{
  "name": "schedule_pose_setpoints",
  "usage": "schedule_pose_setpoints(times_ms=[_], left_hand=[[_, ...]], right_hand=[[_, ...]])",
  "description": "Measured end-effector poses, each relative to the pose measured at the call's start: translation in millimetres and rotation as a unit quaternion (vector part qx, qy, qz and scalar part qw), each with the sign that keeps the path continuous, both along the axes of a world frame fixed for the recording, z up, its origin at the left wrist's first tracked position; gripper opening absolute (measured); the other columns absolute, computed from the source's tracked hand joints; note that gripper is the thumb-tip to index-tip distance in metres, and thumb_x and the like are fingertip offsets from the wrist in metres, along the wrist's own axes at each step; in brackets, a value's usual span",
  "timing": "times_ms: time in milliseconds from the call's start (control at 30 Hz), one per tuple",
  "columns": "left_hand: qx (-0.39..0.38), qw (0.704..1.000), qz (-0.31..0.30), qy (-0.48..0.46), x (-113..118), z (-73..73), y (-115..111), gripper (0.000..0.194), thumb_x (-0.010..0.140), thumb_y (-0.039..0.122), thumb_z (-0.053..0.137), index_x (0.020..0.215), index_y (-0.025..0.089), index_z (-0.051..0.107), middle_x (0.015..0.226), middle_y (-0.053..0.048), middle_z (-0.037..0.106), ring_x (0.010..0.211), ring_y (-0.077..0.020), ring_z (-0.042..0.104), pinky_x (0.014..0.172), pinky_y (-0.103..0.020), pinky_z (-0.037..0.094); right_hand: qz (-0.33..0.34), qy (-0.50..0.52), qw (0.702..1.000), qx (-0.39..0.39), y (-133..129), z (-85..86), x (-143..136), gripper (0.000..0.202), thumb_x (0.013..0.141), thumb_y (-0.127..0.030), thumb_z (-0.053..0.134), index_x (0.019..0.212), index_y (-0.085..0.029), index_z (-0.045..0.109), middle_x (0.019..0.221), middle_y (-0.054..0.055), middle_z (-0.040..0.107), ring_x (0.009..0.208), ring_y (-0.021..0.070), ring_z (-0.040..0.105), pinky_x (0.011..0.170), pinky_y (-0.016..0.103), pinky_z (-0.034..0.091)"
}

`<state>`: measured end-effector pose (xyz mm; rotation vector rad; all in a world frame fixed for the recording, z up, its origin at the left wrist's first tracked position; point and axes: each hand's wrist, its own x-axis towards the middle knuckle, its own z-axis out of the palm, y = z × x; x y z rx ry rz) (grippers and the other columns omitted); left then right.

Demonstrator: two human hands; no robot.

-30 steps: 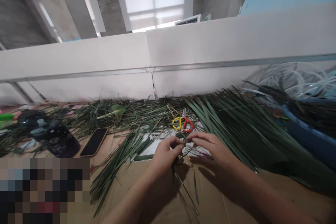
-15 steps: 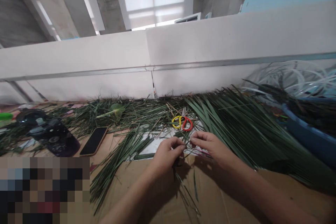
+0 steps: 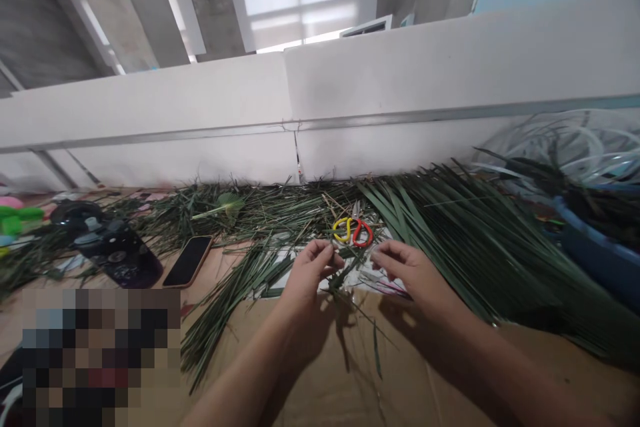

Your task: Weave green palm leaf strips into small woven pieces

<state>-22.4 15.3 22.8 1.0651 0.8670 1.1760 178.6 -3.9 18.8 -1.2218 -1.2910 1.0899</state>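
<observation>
My left hand (image 3: pixel 314 269) is closed, thumb against fingers, around a small piece of green leaf strips (image 3: pixel 338 282) that hangs beside its fingertips above the cardboard (image 3: pixel 400 373). To its right, my right hand (image 3: pixel 403 265) has curled fingers close together; whether something thin is between them is too small to tell. Just beyond both hands lie scissors (image 3: pixel 354 230) with one yellow and one red handle, blades pointing away. A narrow loose leaf strip (image 3: pixel 377 350) rests on the cardboard below.
Long green leaves (image 3: pixel 460 233) spread at the right, near a blue basin (image 3: pixel 595 247). Cut leaf strips (image 3: pixel 225 313) lie left of my hands. Farther left are a phone (image 3: pixel 189 261) and a dark bottle (image 3: pixel 120 253). A white partition (image 3: pixel 200 100) stands behind.
My hands have moved apart and slightly up. The green piece stays at my left hand, and my right hand has come away from it. The view has shifted a little.
</observation>
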Motion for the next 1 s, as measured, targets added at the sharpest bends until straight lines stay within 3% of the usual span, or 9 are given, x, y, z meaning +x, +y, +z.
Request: schedule_pose_setpoints(times_ms=[100, 267, 500, 700, 867, 1000], left_hand=[[0.005, 0.999, 0.011, -0.030, 0, -0.5, 2, 0.034, 0.081, 0.050, 0.076, 0.084, 0.021, 0.059, 0.077, -0.002, 0.063, 0.077, -0.0161, 0.059, 0.079, -0.029, 0.049], [0.013, 1.000, 0.011, -0.025, 2, 4.2, -7, 0.036, 0.083, 0.053, 0.074, 0.083, 0.021, 0.058, 0.080, -0.002, 0.062, 0.078, -0.0160, 0.060, 0.078, -0.029, 0.052], [-0.009, 1.000, -0.026, 0.012, 7, 4.5, -18, 0.028, 0.082, 0.043, 0.075, 0.084, 0.020, 0.058, 0.081, -0.001, 0.061, 0.071, -0.0143, 0.057, 0.065, -0.026, 0.050], [-0.074, 0.997, -0.004, 0.023, 11, -6.8, -12, 0.029, 0.078, 0.040, 0.075, 0.093, 0.023, 0.057, 0.073, 0.003, 0.057, 0.062, -0.0132, 0.055, 0.056, -0.023, 0.045], [-0.013, 0.993, 0.012, 0.115, 7, -11.2, -3, 0.025, 0.077, 0.029, 0.070, 0.099, 0.023, 0.060, 0.065, 0.004, 0.058, 0.059, -0.0125, 0.051, 0.055, -0.020, 0.039], [0.002, 0.991, -0.025, 0.131, 7, -13.0, -5, 0.015, 0.076, 0.025, 0.067, 0.090, 0.022, 0.066, 0.074, 0.000, 0.062, 0.063, -0.0136, 0.055, 0.056, -0.022, 0.041]], right_hand=[[0.072, 0.021, 0.995, -0.072, 0, -13.2, -8, 0.035, 0.074, -0.054, 0.079, 0.079, -0.021, 0.069, 0.074, 0.001, 0.064, 0.056, 0.0129, 0.051, 0.050, 0.026, 0.038], [0.108, 0.091, 0.983, -0.115, -6, -24.0, -23, 0.035, 0.078, -0.053, 0.077, 0.097, -0.024, 0.072, 0.087, 0.004, 0.071, 0.054, 0.0108, 0.054, 0.046, 0.023, 0.037], [0.051, 0.164, 0.979, -0.111, -5, -19.1, -20, 0.030, 0.072, -0.048, 0.084, 0.085, -0.023, 0.073, 0.076, 0.000, 0.066, 0.055, 0.0110, 0.049, 0.052, 0.024, 0.041], [-0.002, 0.177, 0.979, -0.105, 3, -23.5, -11, 0.033, 0.069, -0.048, 0.087, 0.082, -0.021, 0.074, 0.071, -0.001, 0.065, 0.054, 0.0092, 0.044, 0.051, 0.022, 0.035], [-0.031, 0.196, 0.974, -0.108, 3, -23.9, -10, 0.035, 0.068, -0.047, 0.088, 0.085, -0.021, 0.073, 0.074, -0.001, 0.066, 0.056, 0.0110, 0.047, 0.050, 0.022, 0.036], [-0.040, 0.176, 0.978, -0.101, 2, -22.7, -11, 0.035, 0.066, -0.048, 0.088, 0.082, -0.022, 0.072, 0.071, -0.002, 0.064, 0.054, 0.0118, 0.048, 0.050, 0.024, 0.038]])
